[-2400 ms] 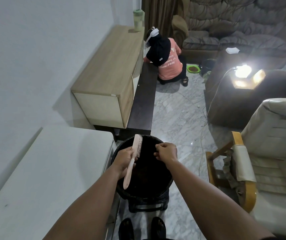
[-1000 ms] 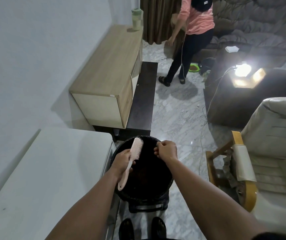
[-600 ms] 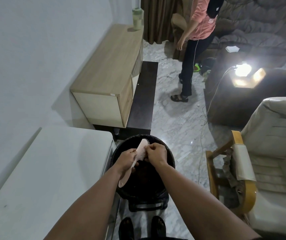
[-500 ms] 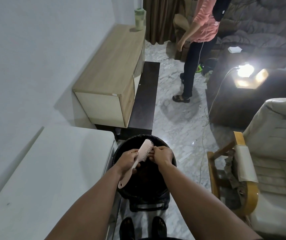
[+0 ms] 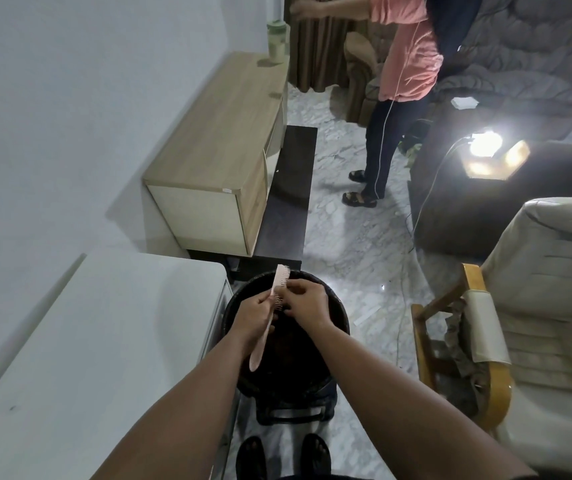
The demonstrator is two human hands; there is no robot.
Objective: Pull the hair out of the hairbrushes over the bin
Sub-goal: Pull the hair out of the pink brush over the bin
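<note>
**Brush held over the bin so the hair falls in**

The left hand holds the pink brush by its middle, head tilted far and up, directly above the dark bin, so loosened hair should drop inside. The right hand has its grip pinching at the bristles; no hair is visible there. The white table stands just left.

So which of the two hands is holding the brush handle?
The left hand grips the pink hairbrush handle; the right hand only picks at its bristles over the bin.
</note>
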